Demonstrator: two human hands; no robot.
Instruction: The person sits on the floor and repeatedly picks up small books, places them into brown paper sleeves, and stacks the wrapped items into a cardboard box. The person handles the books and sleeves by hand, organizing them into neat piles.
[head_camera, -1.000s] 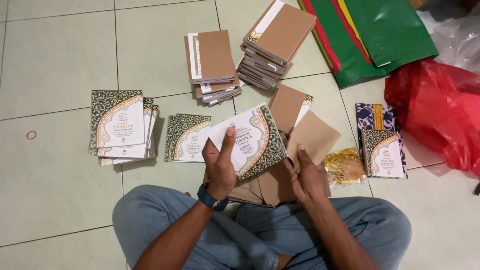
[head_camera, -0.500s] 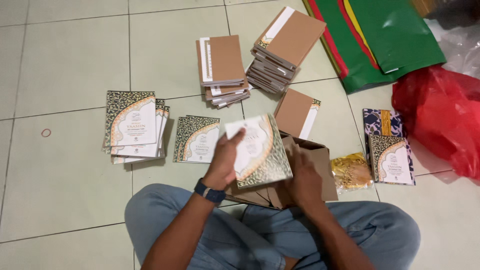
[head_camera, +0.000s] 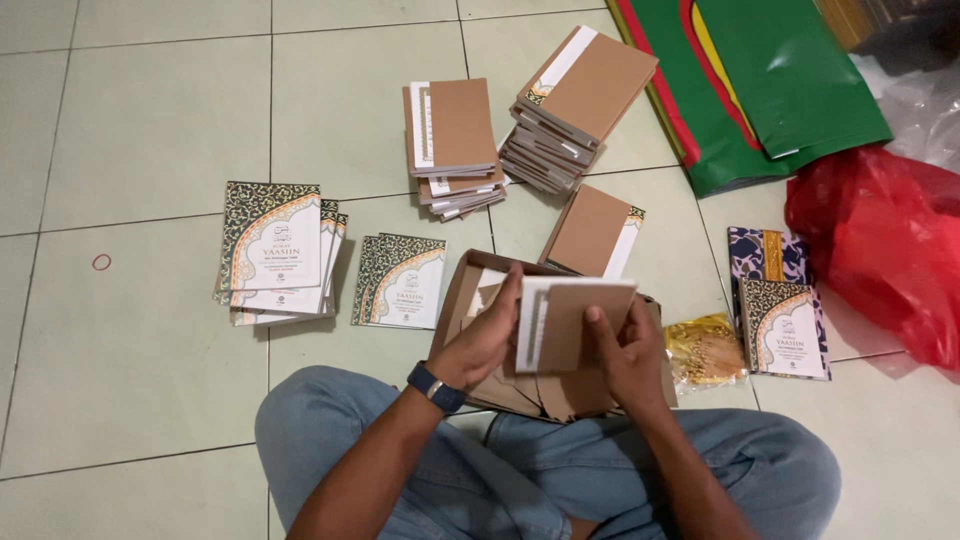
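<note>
I sit cross-legged on a tiled floor. Both hands hold one small booklet in a brown cardboard sleeve above my lap. My left hand, with a dark watch at the wrist, grips its left edge, where a white strip shows. My right hand clasps its right side from below. Under the hands lies a heap of flat brown sleeves. Another sleeved booklet lies just beyond it.
Patterned green-and-white booklets lie in two piles to the left. Two stacks of sleeved booklets stand farther off. On the right are a gold packet, more patterned booklets, a red plastic bag and green bags.
Earlier my left hand held an uncovered patterned booklet beside a brown sleeve in my right hand. Now the booklet sits inside the sleeve, and both hands hold it lower and more level.
</note>
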